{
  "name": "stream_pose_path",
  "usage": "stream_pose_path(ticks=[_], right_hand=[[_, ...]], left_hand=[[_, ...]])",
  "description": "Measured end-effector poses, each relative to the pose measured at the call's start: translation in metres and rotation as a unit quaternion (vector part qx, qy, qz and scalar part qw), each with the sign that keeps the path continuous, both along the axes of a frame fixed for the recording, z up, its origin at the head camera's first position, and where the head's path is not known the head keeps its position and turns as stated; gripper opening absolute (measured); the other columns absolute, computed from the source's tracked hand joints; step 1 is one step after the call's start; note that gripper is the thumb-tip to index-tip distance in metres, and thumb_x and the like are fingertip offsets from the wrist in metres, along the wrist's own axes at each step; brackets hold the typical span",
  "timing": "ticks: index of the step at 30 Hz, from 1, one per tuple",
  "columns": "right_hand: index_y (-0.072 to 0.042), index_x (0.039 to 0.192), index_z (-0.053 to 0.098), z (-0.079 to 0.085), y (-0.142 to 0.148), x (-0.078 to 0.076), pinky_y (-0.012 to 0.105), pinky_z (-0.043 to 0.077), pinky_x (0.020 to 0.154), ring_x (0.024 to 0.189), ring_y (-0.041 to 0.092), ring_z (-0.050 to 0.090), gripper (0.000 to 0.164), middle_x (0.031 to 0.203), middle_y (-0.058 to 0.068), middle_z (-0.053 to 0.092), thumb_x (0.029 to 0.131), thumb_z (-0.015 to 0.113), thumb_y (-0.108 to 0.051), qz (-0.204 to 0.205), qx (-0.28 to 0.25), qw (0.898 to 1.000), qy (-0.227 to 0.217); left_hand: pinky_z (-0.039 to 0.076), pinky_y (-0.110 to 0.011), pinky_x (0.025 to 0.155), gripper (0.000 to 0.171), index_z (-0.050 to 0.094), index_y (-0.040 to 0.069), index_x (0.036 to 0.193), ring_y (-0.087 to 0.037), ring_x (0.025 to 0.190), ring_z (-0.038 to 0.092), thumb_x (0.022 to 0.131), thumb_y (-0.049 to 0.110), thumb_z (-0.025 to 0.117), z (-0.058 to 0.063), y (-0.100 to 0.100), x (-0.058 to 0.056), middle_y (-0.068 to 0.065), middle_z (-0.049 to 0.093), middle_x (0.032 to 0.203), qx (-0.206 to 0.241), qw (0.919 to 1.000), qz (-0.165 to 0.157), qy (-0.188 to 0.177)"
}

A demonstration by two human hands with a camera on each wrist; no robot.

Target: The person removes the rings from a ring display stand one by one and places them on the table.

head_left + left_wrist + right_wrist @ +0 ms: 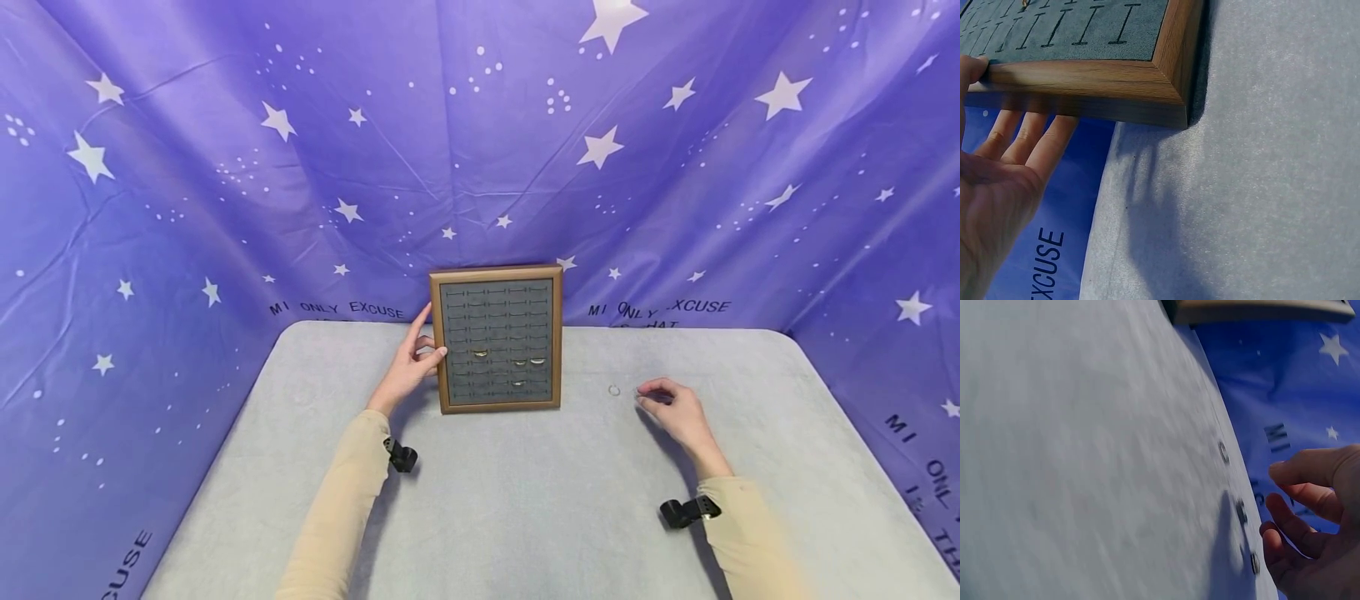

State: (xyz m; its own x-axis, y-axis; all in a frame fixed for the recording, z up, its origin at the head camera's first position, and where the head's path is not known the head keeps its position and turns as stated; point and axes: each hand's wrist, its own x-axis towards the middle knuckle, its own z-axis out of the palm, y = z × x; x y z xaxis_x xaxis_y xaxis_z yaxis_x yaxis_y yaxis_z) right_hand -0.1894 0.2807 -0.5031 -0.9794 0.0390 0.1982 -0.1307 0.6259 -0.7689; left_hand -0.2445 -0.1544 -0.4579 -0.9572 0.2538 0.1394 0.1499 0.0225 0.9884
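Note:
A wood-framed ring display board [500, 337] with a grey slotted insert stands upright at the back of the table. Several rings, one of them a gold-toned ring [481, 354], sit in its lower slots. My left hand [408, 367] grips the board's left edge, thumb on the front of the wooden frame [1085, 81] and fingers behind it. To the right, my right hand [678, 411] hovers low beside loose rings, with thumb and fingers bent and apart in the right wrist view. A ring [614, 390] lies just left of its fingertips; another ring [1255, 563] is close by the fingers.
The grey cloth-covered table [525, 500] runs back to a purple star-printed curtain [450, 125], which also hangs at both sides. Black wrist cameras are strapped over both sleeves. The board's shadow falls on the table beside it.

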Motion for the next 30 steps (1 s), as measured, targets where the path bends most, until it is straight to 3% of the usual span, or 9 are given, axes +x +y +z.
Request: stream_pose_path(ticks=[7,13,22,27,30], right_hand=[[0.007,0.097,0.067,0.002,-0.032,-0.001,0.014,0.044,0.069,0.084,0.027,0.063,0.014,0.096,0.023,0.067,0.084,0.067,0.003,0.019,-0.034,0.999,-0.001],[0.007,0.097,0.067,0.009,-0.056,-0.003,0.013,0.046,0.070,0.092,0.034,0.062,0.014,0.100,0.024,0.066,0.083,0.066,0.006,0.031,-0.066,0.997,0.012],[0.007,0.100,0.067,0.013,-0.083,-0.004,0.015,0.048,0.071,0.092,0.034,0.062,0.017,0.104,0.023,0.065,0.083,0.066,0.006,0.034,-0.107,0.994,0.014],[0.007,0.103,0.066,0.024,-0.096,-0.003,0.017,0.048,0.074,0.091,0.031,0.062,0.018,0.107,0.023,0.065,0.085,0.066,0.006,0.041,-0.123,0.991,0.010],[0.011,0.102,0.065,0.040,-0.107,0.002,0.018,0.049,0.074,0.092,0.033,0.061,0.018,0.106,0.025,0.064,0.085,0.065,0.008,0.053,-0.137,0.989,0.024]], left_hand=[[0.057,-0.043,0.072,0.080,0.016,0.023,0.157,-0.023,0.074,0.064,0.094,-0.001,0.060,0.001,0.000,0.000,-0.018,0.056,0.095,0.002,1.0000,0.001,-0.004],[0.053,-0.056,0.077,0.080,0.015,0.023,0.157,-0.022,0.075,0.066,0.094,0.000,0.060,0.001,-0.001,0.001,-0.017,0.056,0.095,0.006,0.9999,0.000,-0.010],[0.048,-0.064,0.080,0.080,0.016,0.023,0.156,-0.022,0.075,0.065,0.094,-0.002,0.059,-0.002,-0.001,0.000,-0.013,0.055,0.094,0.026,0.9996,-0.006,-0.009],[0.049,-0.061,0.079,0.080,0.016,0.023,0.156,-0.022,0.076,0.065,0.094,-0.002,0.059,-0.001,-0.001,0.000,-0.012,0.054,0.094,0.025,0.9996,-0.006,-0.009],[0.051,-0.059,0.078,0.080,0.016,0.023,0.156,-0.022,0.076,0.065,0.094,-0.002,0.059,-0.001,-0.001,0.001,-0.012,0.055,0.093,0.017,0.9998,-0.004,-0.008]])
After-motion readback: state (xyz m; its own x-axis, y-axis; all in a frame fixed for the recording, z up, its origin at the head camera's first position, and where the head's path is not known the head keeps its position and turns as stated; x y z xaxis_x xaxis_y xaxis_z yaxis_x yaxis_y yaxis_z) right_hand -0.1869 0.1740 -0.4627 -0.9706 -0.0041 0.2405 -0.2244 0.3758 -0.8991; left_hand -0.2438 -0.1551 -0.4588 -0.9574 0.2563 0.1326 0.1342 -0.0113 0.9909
